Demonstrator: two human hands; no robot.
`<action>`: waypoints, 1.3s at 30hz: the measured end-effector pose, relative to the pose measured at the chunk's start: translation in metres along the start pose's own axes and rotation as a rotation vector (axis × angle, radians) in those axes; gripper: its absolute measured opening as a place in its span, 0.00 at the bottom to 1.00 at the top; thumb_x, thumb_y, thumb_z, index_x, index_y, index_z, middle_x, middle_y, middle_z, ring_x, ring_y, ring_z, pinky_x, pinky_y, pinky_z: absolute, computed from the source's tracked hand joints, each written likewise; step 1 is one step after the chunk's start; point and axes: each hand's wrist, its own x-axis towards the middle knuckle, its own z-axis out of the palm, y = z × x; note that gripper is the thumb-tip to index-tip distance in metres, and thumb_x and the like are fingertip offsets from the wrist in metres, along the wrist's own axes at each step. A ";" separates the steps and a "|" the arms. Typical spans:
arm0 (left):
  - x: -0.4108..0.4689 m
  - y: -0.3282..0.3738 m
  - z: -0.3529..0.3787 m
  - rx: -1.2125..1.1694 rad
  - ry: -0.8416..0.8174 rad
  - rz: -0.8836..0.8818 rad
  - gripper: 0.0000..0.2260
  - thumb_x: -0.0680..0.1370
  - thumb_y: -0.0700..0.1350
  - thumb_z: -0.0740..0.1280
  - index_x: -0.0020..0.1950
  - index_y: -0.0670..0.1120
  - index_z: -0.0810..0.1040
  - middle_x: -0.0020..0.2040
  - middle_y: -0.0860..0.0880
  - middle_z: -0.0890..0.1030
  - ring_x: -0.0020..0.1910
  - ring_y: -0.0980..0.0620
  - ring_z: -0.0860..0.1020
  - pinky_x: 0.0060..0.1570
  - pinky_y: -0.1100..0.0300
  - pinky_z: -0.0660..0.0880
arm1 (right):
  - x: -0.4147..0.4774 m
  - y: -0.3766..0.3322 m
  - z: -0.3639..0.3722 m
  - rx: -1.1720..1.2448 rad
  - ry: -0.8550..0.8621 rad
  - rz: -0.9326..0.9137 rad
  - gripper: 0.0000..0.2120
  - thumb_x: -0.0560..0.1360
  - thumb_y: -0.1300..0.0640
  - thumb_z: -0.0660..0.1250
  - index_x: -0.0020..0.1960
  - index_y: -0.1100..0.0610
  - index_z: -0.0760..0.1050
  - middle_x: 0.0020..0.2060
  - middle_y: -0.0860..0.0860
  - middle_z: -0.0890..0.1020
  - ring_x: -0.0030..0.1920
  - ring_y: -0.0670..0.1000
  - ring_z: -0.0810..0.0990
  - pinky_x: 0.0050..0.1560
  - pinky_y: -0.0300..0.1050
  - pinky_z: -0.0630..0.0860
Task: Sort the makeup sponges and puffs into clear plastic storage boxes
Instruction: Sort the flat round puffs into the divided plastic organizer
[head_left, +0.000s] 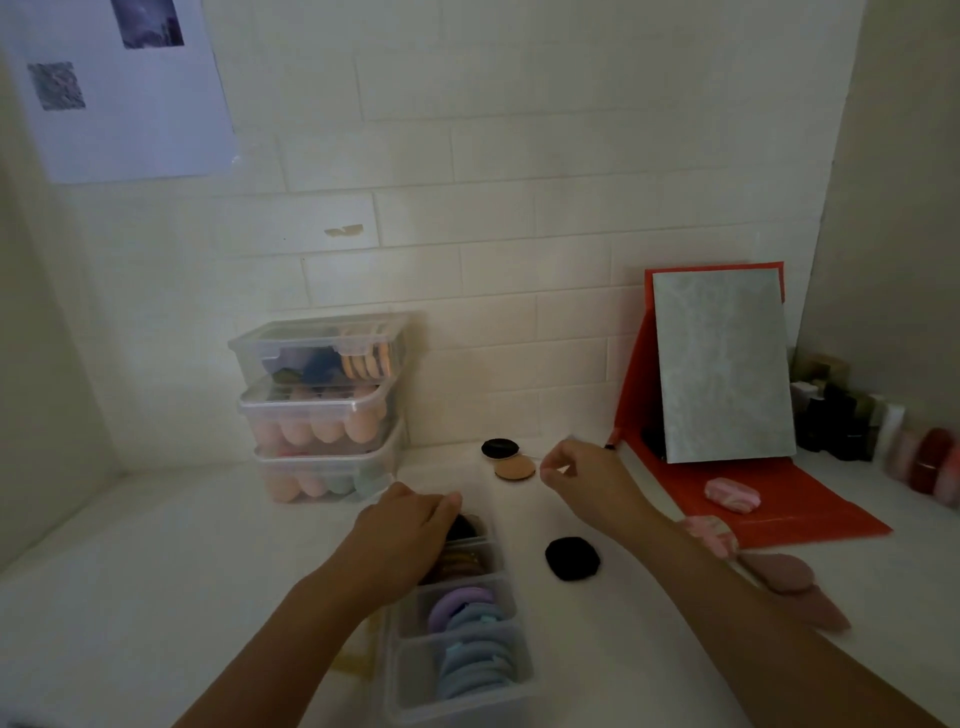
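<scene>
A long clear divided box (522, 654) lies in front of me. From far to near its compartments hold black puffs (464, 527), brown puffs (462, 564), purple puffs (457, 603) and blue puffs (478, 667). My left hand (410, 525) rests on the box's far end, fingers over the black puffs. My right hand (576, 475) hovers to the right with loosely curled fingers and nothing visible in it, just beside a tan round puff (514, 469) and a black round puff (500, 448). Another black puff (572, 558) lies loose under my right wrist.
Three lidded clear boxes (322, 410) of sponges stand stacked against the tiled wall at left. A mirror (722, 364) leans on a red stand (810, 509). Pink marbled sponges (732, 496) and mauve sponges (779, 571) lie at right. Cosmetic bottles (883, 431) line the right edge.
</scene>
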 end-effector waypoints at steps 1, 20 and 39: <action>-0.001 0.002 0.000 -0.029 0.007 -0.018 0.17 0.82 0.52 0.49 0.45 0.51 0.75 0.54 0.44 0.77 0.50 0.48 0.72 0.58 0.51 0.71 | 0.006 0.000 0.002 -0.013 -0.010 0.029 0.02 0.76 0.56 0.65 0.45 0.51 0.75 0.53 0.50 0.80 0.64 0.53 0.72 0.58 0.43 0.70; 0.013 -0.013 -0.002 -0.251 -0.154 0.064 0.16 0.77 0.53 0.56 0.52 0.51 0.82 0.44 0.47 0.83 0.44 0.49 0.78 0.52 0.48 0.76 | 0.029 -0.015 0.035 -0.002 -0.171 0.106 0.21 0.78 0.52 0.62 0.69 0.57 0.69 0.61 0.52 0.76 0.60 0.53 0.75 0.54 0.43 0.70; 0.007 -0.007 0.006 -0.393 -0.012 -0.004 0.14 0.80 0.45 0.58 0.46 0.53 0.83 0.41 0.53 0.83 0.41 0.55 0.80 0.50 0.58 0.78 | 0.034 -0.030 0.011 0.362 -0.107 0.060 0.01 0.74 0.61 0.69 0.44 0.58 0.78 0.29 0.47 0.74 0.29 0.44 0.70 0.24 0.26 0.64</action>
